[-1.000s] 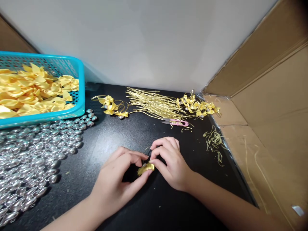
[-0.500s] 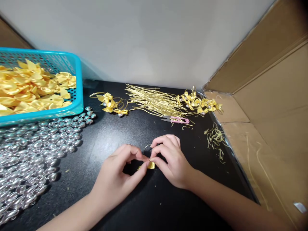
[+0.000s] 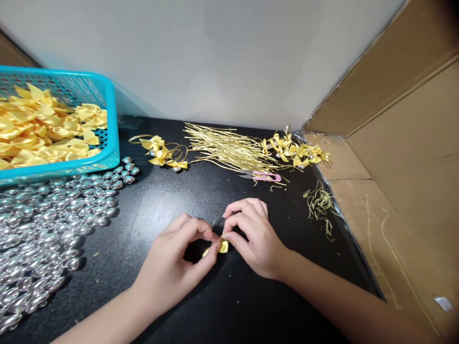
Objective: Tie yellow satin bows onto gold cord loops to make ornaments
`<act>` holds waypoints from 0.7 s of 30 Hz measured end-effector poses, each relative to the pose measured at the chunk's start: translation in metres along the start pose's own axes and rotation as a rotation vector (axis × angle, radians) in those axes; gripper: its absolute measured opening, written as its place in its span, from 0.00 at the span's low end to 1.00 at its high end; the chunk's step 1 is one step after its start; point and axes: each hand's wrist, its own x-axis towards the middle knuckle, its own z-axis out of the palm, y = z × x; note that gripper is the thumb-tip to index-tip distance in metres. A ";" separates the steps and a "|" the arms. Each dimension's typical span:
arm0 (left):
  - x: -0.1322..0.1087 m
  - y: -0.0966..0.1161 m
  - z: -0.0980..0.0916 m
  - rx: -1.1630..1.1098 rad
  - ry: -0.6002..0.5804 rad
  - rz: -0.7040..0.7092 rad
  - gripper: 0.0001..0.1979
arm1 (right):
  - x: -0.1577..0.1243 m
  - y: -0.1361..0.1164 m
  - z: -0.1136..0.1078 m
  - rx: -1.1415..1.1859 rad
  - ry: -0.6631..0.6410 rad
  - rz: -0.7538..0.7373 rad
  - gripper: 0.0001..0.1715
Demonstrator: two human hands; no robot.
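Note:
Close above the black table, a yellow ribbon bow (image 3: pixel 223 246) is pinched between the thumb and index finger of my left hand (image 3: pixel 179 258). My fingers cover much of it. My right hand (image 3: pixel 253 241) meets the left at the fingertips, its thumb and index finger closed on a thin gold cord (image 3: pixel 221 237) at the top of the bow. Part of a thin loop (image 3: pixel 217 220) curves up behind the fingertips. Whether a bead is attached to this bow I cannot tell.
A turquoise basket (image 3: pixel 114 124) of yellow bows (image 3: pixel 39 129) stands at the left, silver beads (image 3: pixel 53 229) spread before it. Gold cords (image 3: pixel 229 148) lie at the back between beaded bows (image 3: pixel 163 154) and more beaded bows (image 3: pixel 299 152). Pink thread snips (image 3: pixel 267 177) and cord scraps (image 3: pixel 319 200) lie nearer.
The view has shifted slightly. Both hands stay together at the bow, and slightly more of its yellow ribbon shows beneath the fingertips.

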 end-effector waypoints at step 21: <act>-0.004 -0.002 0.003 0.003 0.019 0.031 0.05 | 0.002 0.000 -0.004 0.134 0.059 0.007 0.03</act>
